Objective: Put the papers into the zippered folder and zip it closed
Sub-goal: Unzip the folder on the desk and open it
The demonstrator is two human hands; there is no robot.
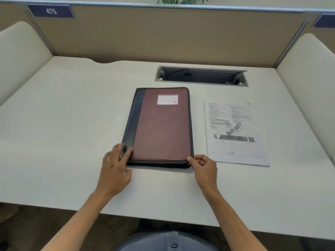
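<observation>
A maroon zippered folder (161, 124) with a dark spine and a white label lies flat and closed on the white desk (72, 124). A stack of printed papers (233, 133) lies just to its right, apart from it. My left hand (116, 165) rests on the folder's near left corner, fingers spread and slightly blurred. My right hand (203, 165) pinches the folder's near right corner at the zipper edge; the zipper pull itself is hidden by the fingers.
A recessed cable tray (201, 77) with a cord sits behind the folder. A tan partition wall (163, 37) closes the back, with cream side panels left and right. The desk's front edge is close to my body.
</observation>
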